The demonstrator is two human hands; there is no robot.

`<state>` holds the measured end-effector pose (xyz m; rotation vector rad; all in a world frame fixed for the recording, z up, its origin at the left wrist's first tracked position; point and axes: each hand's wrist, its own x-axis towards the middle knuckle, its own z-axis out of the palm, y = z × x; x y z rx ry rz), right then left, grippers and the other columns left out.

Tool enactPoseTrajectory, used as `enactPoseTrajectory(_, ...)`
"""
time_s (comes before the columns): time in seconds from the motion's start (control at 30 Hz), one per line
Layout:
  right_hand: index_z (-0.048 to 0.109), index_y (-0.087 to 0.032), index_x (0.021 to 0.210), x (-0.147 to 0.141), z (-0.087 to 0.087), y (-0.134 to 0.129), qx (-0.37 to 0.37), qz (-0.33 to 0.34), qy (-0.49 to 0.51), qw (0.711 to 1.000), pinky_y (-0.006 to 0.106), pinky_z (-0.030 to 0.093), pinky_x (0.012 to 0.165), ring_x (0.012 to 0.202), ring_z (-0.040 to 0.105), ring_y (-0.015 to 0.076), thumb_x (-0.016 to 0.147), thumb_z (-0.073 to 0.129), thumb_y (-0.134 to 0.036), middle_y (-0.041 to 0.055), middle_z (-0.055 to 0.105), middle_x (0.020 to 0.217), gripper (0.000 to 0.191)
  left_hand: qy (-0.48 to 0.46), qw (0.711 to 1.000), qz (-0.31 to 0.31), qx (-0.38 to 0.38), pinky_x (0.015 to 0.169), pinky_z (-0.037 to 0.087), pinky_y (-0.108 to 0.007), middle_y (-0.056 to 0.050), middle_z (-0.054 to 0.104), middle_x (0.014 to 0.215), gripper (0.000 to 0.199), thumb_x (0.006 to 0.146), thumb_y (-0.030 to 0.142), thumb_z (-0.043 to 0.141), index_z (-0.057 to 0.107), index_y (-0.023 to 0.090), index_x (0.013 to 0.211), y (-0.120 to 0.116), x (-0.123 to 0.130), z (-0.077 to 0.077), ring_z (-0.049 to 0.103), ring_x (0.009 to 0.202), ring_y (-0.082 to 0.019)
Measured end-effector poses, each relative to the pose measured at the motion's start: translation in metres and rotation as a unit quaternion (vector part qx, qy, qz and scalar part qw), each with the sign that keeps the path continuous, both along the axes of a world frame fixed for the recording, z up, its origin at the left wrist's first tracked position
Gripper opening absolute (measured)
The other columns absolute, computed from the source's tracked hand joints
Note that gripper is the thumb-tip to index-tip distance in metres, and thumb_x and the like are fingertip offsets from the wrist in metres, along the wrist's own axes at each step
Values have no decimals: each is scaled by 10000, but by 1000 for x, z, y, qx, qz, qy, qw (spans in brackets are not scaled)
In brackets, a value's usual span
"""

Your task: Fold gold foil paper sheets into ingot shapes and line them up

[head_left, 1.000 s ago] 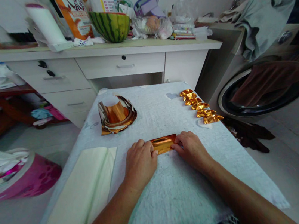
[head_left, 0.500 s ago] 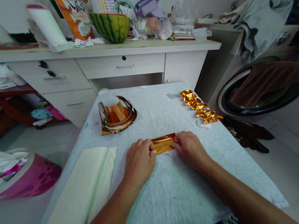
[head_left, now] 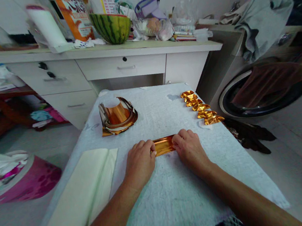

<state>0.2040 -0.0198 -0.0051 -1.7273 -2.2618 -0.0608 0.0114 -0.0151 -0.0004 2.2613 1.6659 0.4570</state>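
A strip of shiny gold foil paper (head_left: 164, 145) lies across the middle of the cloth-covered table, its ends covered by my fingers. My left hand (head_left: 141, 158) pinches the left end, thumb and fingers closed. At the right end, my right hand (head_left: 189, 149) is closed on the foil with curled fingers over it. Several folded gold foil pieces (head_left: 203, 108) stand in a row along the table's right edge. Behind my left hand sits a curled stack of gold foil sheets (head_left: 118, 116). Pale yellow folded paper (head_left: 75, 197) lies left of my left forearm.
A light cloth (head_left: 165, 202) covers the table. Past its far edge stands a white cabinet (head_left: 120, 66) bearing a cut watermelon (head_left: 111, 28) and bags. To the right is a washing machine (head_left: 225, 78); a pink bin (head_left: 39, 174) stands on the floor at left.
My right hand has shifted slightly left and up, its fingers now curling over more of the foil's right end. My left hand stays on the other end.
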Motion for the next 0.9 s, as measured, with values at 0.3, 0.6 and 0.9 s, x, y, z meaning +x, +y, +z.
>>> enactPoseTrajectory(0.3, 612, -172, 883, -1, -3, 1, -54, 105, 20, 993, 283, 363, 771, 841, 502, 172, 892, 450, -61, 42, 601, 924, 198, -39, 999, -15, -10, 745, 380, -288, -10, 582, 840, 129, 823, 119, 514, 589, 224, 825, 2, -1, 0, 542, 818, -179)
enactPoseTrajectory(0.6, 608, -186, 931, -19, 21, 0, -126, 20, -27, 991, 314, 377, 709, 837, 552, 202, 915, 451, -243, 64, 617, 979, 167, -24, 1000, -13, -11, 783, 392, -301, -26, 595, 884, 126, 840, 143, 498, 598, 217, 862, 0, -2, 0, 555, 844, -183)
enactPoseTrajectory(0.9, 594, -160, 981, -39, 16, -5, -81, -48, -57, 994, 388, 383, 753, 915, 533, 279, 883, 467, -540, 112, 595, 966, 412, -22, 999, -20, -15, 813, 398, -313, -24, 595, 918, 107, 841, 162, 524, 588, 225, 899, 0, -3, -2, 551, 892, -193)
